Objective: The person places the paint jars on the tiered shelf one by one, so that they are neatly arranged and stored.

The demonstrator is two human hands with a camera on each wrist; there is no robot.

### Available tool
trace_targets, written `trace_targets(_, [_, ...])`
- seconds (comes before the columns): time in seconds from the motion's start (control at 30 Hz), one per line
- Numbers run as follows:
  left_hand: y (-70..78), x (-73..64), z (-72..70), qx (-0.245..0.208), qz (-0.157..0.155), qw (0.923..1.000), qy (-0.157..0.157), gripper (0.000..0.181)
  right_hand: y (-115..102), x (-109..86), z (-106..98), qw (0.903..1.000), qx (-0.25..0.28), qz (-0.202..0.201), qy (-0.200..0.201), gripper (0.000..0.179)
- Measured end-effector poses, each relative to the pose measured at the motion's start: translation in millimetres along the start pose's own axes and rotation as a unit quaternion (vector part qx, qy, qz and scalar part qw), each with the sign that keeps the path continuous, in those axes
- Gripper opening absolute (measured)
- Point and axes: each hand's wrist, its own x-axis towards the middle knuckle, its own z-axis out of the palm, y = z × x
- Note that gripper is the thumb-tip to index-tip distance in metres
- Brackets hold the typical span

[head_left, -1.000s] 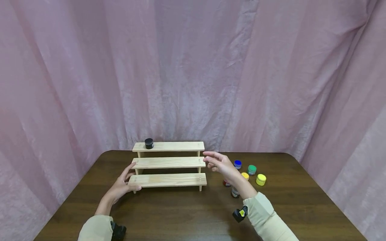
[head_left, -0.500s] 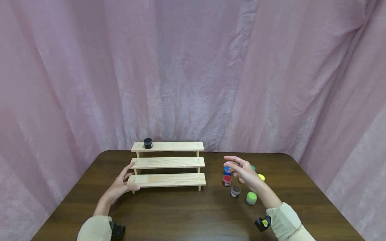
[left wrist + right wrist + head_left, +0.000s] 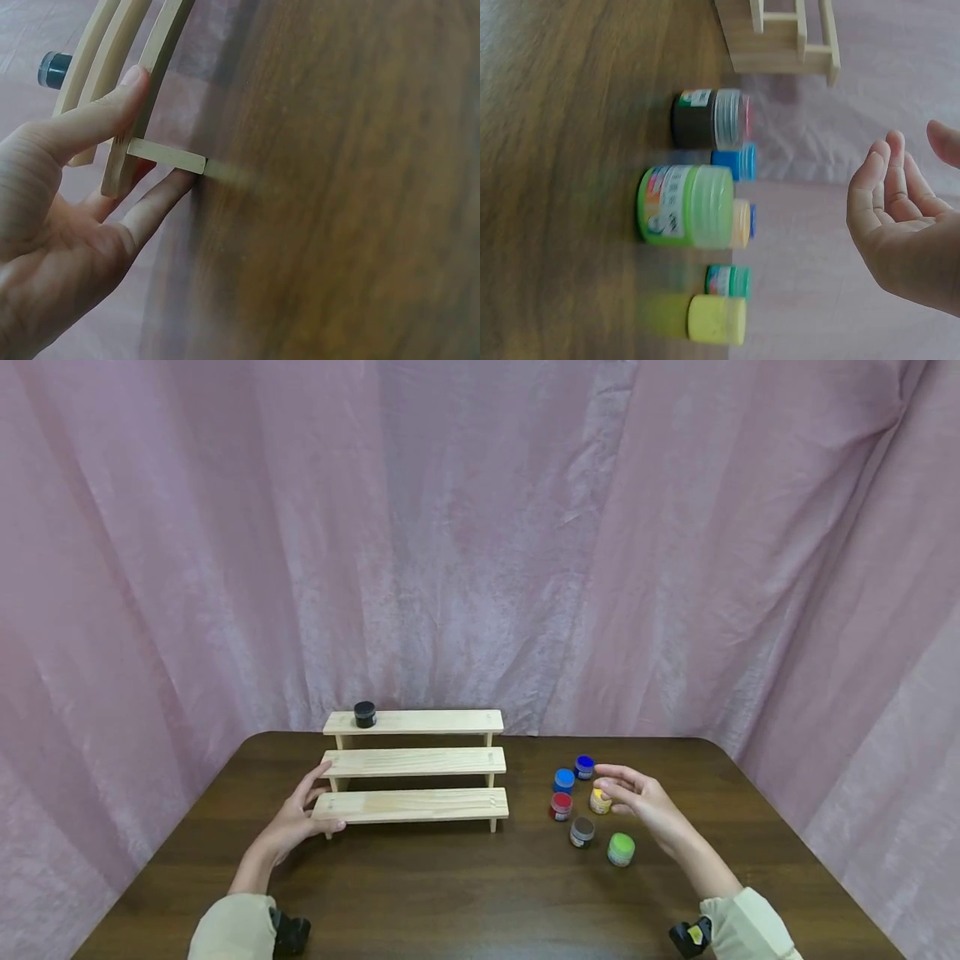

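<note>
Jars (image 3: 582,833) stand on the bench (image 3: 450,902), right of a rack (image 3: 412,762).
Left hand (image 3: 288,823) grasps the rack's left end; right hand (image 3: 647,806) hovers over jars, grip released; labels (image 3: 667,199) too blurred to read.

No word, brand or number can be read with certainty; the labels show only as printed patches. The clearest, on the light green jar (image 3: 654,225), is a white label (image 3: 667,201) with orange and dark print, seen sideways in the right wrist view, its characters too blurred to make out. The dark brown jar (image 3: 694,124) bears a white and green label with small, illegible marks. The green jar (image 3: 739,283) has a pale label with a reddish part, its print equally indistinct. In the head view, the red jar (image 3: 561,807), the dark blue jar (image 3: 584,767) and the orange-yellow jar (image 3: 600,802) carry pale lettering or labels too small to read.
</note>
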Motion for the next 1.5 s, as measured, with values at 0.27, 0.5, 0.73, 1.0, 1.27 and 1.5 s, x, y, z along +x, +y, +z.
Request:
trace_targets(0.27, [-0.4, -0.2, -4.2, -0.004, -0.003, 1.0, 0.006, 0.111, 17.8, -1.6, -6.7, 0.9994, 0.007, 0.031, 0.012, 0.056])
trace_targets(0.5, [-2.8, 0.7, -2.4, -0.02, -0.003, 0.9998, -0.002, 0.109, 32.8, -6.3, -13.9, 0.9982, 0.009, 0.047, 0.036, 0.057])
trace_targets(0.73, [-1.3, 3.0, -0.2, -0.024, 0.001, 0.9997, 0.002, 0.111, 43.3, -13.6, -15.1, 0.9968, 0.007, 0.066, 0.045, 0.06])
trace_targets(1.0, [0.4, 1.5, 0.2, -0.013, -0.004, 0.9999, 0.008, 0.111, 51.9, -19.5, -12.0, 0.994, 0.051, 0.091, 0.033, 0.061])
trace_targets(1.27, [0.0, -1.2, 0.5, -0.009, -0.012, 0.9998, 0.011, 0.111, 57.3, -19.6, -8.1, 0.9935, 0.047, 0.098, 0.036, 0.06])
trace_targets(1.5, [0.0, 1.3, -1.7, -0.017, -0.005, 0.9998, 0.006, 0.109, 62.5, -19.8, -3.2, 0.9938, 0.032, 0.101, 0.032, 0.06])
